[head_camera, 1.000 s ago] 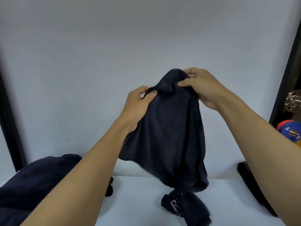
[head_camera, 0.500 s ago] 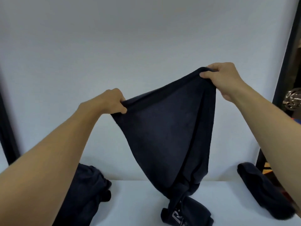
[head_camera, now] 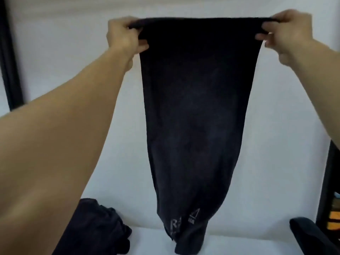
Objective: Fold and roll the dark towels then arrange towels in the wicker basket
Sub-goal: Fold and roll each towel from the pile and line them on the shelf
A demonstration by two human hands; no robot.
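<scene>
From the head camera, the person holds a long, dark navy cloth towel [head_camera: 198,116] up in the air in front of a plain white wall [head_camera: 64,52]. The left hand [head_camera: 123,36] pinches one top corner and the right hand [head_camera: 288,32] pinches the other, with the fingers [head_camera: 262,36] of both hands clamped on the cloth. The top edge runs flat and tight from hand to hand. The long side of the towel hangs straight down from the fingers, and its bottom end, with pale letters on it, sits bunched on the white surface [head_camera: 150,243]. Both hands are at about the same height, so neither is nearer the job. I think the next move is to lay the towel down flat, long side out, for folding. A crumpled heap of dark towels [head_camera: 95,229] lies low on the left, and a dark rolled towel [head_camera: 311,236] lies on the right. I can't see the wicker basket.
</scene>
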